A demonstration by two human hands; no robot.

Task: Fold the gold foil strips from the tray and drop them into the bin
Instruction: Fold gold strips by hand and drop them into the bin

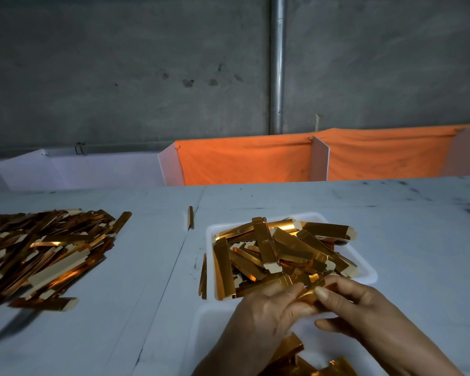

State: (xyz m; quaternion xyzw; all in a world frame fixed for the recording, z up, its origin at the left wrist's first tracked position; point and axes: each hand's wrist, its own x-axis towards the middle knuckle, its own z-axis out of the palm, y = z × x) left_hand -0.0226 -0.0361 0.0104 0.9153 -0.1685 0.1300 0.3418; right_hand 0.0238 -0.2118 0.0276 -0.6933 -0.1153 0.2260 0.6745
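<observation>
One gold foil strip [311, 294] held between both hands, just over the near edge of the white tray [364, 270]. Left hand [266, 313] pinches its left end, thumb and fingers curled round it. Right hand [356, 302] pinches the right end, thumb on top, forefinger under. The strip looks creased in the middle, detail unclear.

Tray sits on the tabletop [391, 213], centre-right, heaped with loose gold strips [277, 253] lying crosswise; some overhang the rim, a couple stand on edge against its left side. Below the hands, a white bin [201, 329] with a few more gold pieces [296, 359] inside, partly cut off by the frame.

Far left on the tabletop, a big flat pile of strips [41, 248], well apart from the tray. One single strip [190, 217] lies alone between pile and tray, toward the back. Behind the tabletop: orange cloth [244, 161] over white dividers, grey concrete wall [120, 77], metal pipe [277, 63] running upright.
</observation>
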